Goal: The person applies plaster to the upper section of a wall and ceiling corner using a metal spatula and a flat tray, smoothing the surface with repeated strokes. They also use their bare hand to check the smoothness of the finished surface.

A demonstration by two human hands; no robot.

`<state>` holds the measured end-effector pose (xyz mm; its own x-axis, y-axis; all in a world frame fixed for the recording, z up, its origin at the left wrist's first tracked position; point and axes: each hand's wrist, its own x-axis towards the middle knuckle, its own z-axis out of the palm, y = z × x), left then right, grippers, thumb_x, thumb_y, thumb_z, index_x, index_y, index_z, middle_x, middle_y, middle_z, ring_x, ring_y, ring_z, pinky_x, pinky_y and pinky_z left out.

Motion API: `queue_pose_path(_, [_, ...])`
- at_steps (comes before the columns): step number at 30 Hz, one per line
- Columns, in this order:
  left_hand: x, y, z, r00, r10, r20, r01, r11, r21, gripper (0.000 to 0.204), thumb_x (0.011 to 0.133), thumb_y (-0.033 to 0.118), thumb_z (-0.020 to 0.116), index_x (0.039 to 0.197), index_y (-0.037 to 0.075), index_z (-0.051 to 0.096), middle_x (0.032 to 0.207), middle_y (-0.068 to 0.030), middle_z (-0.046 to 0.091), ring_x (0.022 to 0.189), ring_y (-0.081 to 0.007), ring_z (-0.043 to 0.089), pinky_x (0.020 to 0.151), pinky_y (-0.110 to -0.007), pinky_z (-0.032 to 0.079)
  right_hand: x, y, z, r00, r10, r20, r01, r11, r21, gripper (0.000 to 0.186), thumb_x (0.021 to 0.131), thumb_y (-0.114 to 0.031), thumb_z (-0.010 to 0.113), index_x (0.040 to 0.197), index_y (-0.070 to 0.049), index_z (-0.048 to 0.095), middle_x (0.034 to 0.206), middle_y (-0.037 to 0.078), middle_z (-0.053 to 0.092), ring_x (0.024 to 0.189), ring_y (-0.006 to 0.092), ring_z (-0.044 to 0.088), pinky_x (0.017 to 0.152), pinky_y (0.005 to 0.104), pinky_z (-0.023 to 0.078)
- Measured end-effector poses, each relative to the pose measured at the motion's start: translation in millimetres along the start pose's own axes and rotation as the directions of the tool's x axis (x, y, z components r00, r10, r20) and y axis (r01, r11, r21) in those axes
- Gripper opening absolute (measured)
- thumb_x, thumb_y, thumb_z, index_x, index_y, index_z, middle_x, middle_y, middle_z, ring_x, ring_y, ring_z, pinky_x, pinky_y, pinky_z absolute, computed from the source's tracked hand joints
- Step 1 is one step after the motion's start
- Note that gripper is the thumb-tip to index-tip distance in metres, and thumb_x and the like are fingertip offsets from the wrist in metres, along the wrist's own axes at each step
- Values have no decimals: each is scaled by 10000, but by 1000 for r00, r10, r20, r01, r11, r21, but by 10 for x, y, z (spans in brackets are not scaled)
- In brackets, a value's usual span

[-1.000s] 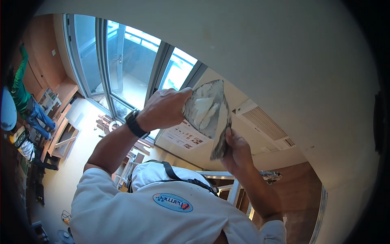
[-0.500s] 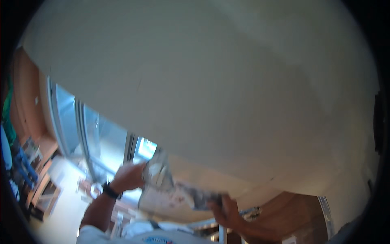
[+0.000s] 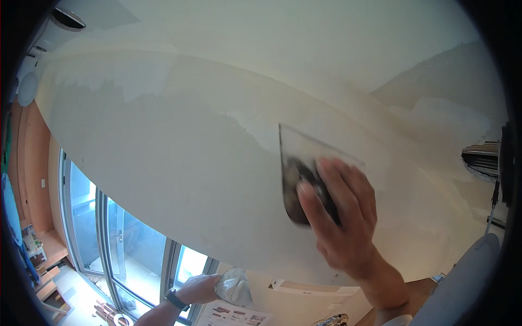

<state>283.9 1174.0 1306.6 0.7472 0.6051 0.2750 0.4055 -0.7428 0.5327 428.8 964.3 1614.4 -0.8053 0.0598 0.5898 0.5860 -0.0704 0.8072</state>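
Note:
My right hand [image 3: 348, 217] is closed round the dark grip of a putty knife [image 3: 299, 146], and its wide, thin blade lies against or very near the pale plastered surface [image 3: 163, 157] overhead. The knife is a little blurred. Low in the view, my left hand [image 3: 198, 289] is closed on a crumpled white plastic bag [image 3: 235, 285] with a whitish mass in it. Just below hangs a white printed sheet [image 3: 231, 316] with small reddish pictures; I cannot tell whether it belongs to the bag. A dark watch [image 3: 175, 299] is on my left wrist.
Paler filler patches [image 3: 147, 81] mark the surface. A round opening [image 3: 68, 19] is at upper left, and a ribbed, dark-edged opening [image 3: 481, 160] at right. Glazed doors [image 3: 136, 228] and wooden shelving [image 3: 38, 179] stand at left. A pale cardboard box [image 3: 315, 293] is below.
My right hand has risen from beside the bag to the surface with the putty knife. The bag stays in my left hand, lower in the picture. The view has tilted upward.

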Motion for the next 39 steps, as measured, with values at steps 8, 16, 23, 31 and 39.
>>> queue_pose_path(8, [112,45,114,998,44,42,-42,998,-48,553,812,492,849,1079,34,691,940,-159,767,837,-337,740,746,-440,567,461,264,602,1000,-12,18,14,993,-120,680,828,58,680,1461,-171,582,1413,176,595,1272,382,587,1046,562,454])
queue_pose_path(16, [86,-89,175,999,41,24,-40,998,-55,529,809,485,856,1038,35,698,925,-159,764,837,-338,740,741,-441,564,489,404,841,1000,-24,-13,22,988,-151,600,878,-32,666,1458,-155,575,1387,207,608,1255,388,591,1007,593,462])
queue_pose_path(23, [69,-58,163,999,28,26,-27,998,-53,521,807,467,860,1044,34,692,918,-158,761,836,-344,739,738,-437,563,449,427,828,999,-49,-16,45,986,-163,568,915,-101,667,1471,-158,562,1370,218,617,1241,386,595,991,606,463])
queue_pose_path(31, [114,-60,168,998,36,53,-33,997,-70,504,810,438,858,1059,32,694,935,-158,763,852,-347,737,761,-439,565,484,436,837,999,-29,-44,21,984,-180,622,868,-31,682,1464,-170,569,1365,197,614,1225,377,601,1000,587,461])
queue_pose_path(39, [110,-70,169,998,37,54,-33,997,-67,523,817,450,857,1075,29,684,929,-157,760,851,-339,737,765,-434,565,550,444,863,996,-36,-76,22,983,-183,543,885,-68,683,1417,-138,600,1330,211,630,1196,375,604,975,584,463])
